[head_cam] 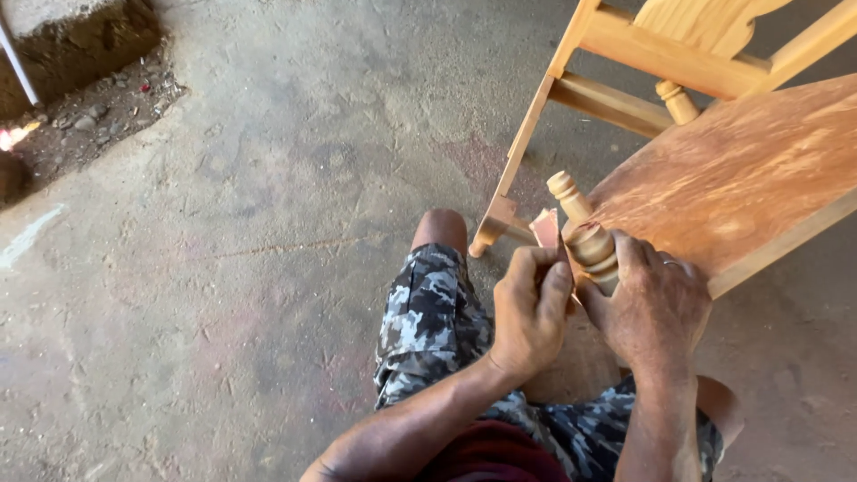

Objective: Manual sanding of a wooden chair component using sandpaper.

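Near the middle right of the frame, the turned chair leg (585, 234) points up and left, away from the hands; the right hand (652, 308) wraps its lower end; the left hand (531, 308) pinches a small sandpaper piece (545, 228) against its left side, just as near.

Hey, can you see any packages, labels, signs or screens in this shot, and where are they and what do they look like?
None in view: only bare wooden furniture on a concrete floor, with the left hand pressing a small reddish sheet to a turned wooden post that the right hand grips.
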